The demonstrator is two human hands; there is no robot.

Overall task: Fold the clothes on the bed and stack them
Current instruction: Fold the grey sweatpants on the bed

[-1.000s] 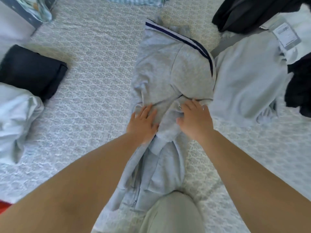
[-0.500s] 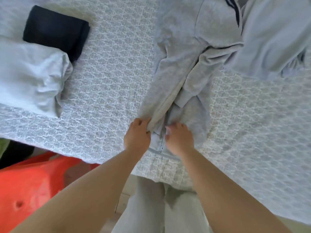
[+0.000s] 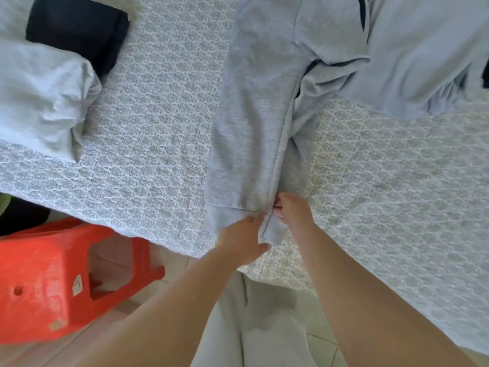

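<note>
Your left hand (image 3: 242,238) and right hand (image 3: 292,210) both pinch the ribbed hem of the grey zip hoodie (image 3: 254,123), one on each side of the front opening, at the near edge of the bed (image 3: 158,123). The hoodie lies lengthwise, running from that edge toward the far side. A pale grey garment (image 3: 423,54) touches it at the far right. Near the left edge lie a crumpled light grey garment (image 3: 39,96) and, touching it, a folded black garment (image 3: 79,27). An orange plastic stool (image 3: 53,282) stands on the floor beside the near edge.
</note>
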